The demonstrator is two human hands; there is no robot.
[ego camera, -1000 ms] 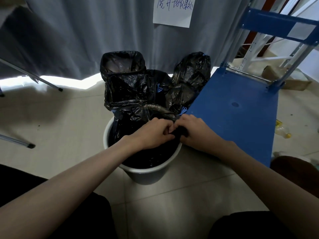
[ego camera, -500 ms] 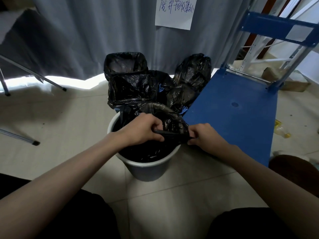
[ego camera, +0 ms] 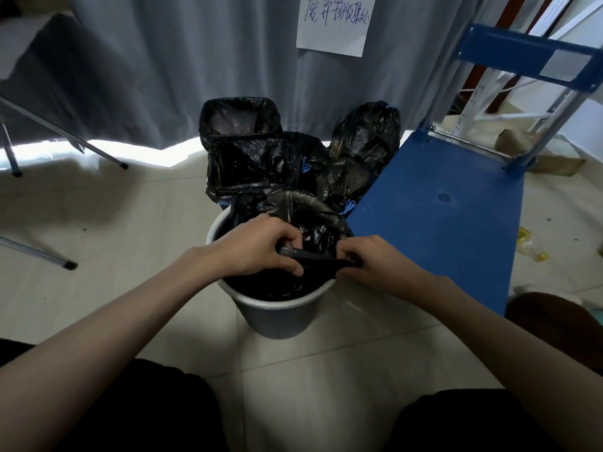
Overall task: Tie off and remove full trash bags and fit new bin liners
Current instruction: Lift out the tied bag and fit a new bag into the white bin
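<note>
A round white bin (ego camera: 277, 313) stands on the tiled floor in front of me with a black trash bag (ego camera: 313, 220) in it. My left hand (ego camera: 257, 247) and my right hand (ego camera: 368, 261) each grip one end of a twisted black strip of the bag's top edge (ego camera: 318, 261), stretched between them over the bin's right rim. Behind the bin stands a square bin with an open black liner (ego camera: 241, 125). Beside it are tied black bags (ego camera: 362, 148) with blue drawstrings.
A blue flat trolley (ego camera: 440, 203) with an upright handle stands right of the bin, nearly touching it. A grey curtain with a handwritten paper sign (ego camera: 332, 24) hangs behind. Metal stand legs (ego camera: 65, 264) lie on the left floor. A plastic bottle (ego camera: 530, 247) lies at far right.
My hands, pressed together over the bin's rim a second ago, have moved apart. The twisted strip of the bag is now stretched between them.
</note>
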